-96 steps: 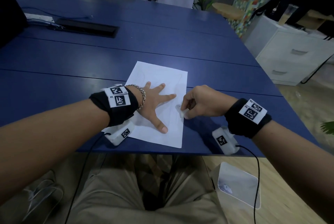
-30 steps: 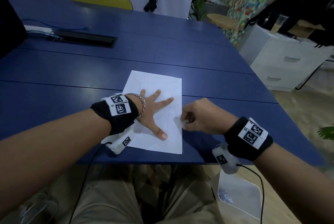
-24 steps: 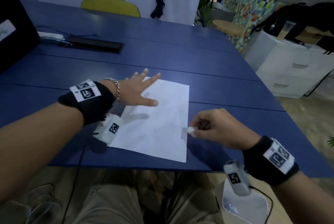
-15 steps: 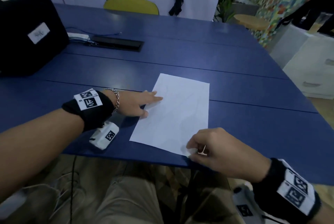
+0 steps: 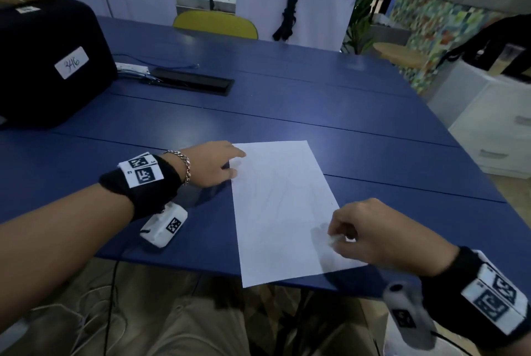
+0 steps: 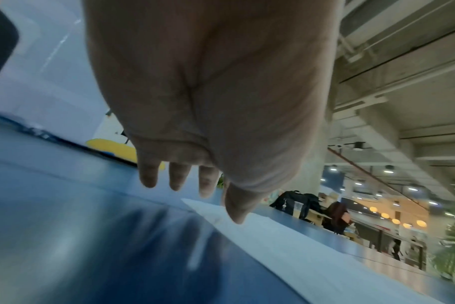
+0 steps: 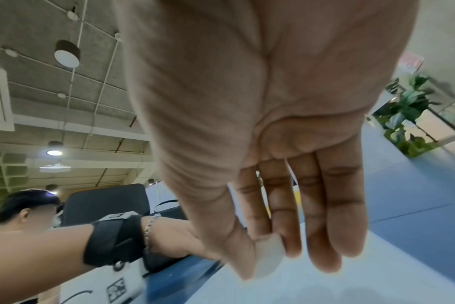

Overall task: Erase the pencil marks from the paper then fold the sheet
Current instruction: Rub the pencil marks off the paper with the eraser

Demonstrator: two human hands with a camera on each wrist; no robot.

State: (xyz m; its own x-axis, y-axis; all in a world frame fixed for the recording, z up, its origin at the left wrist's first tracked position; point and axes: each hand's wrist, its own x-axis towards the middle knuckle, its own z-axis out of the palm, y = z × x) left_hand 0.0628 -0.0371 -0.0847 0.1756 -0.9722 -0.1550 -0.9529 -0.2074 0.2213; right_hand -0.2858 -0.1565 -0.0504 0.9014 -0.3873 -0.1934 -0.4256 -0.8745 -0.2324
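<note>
Half-hidden eraser (image 7: 269, 259) — right hand (image 5: 382, 233) pinches.

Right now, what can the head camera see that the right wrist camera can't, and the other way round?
Only the head view shows the whole sheet of paper with its faint pencil lines, and the black case with its label. Only the right wrist view shows the white eraser up close, pinched between the thumb and fingers of the right hand, plus the ceiling lights. Both show the blue table, the paper, the eraser and the left hand at the sheet's left edge.
</note>
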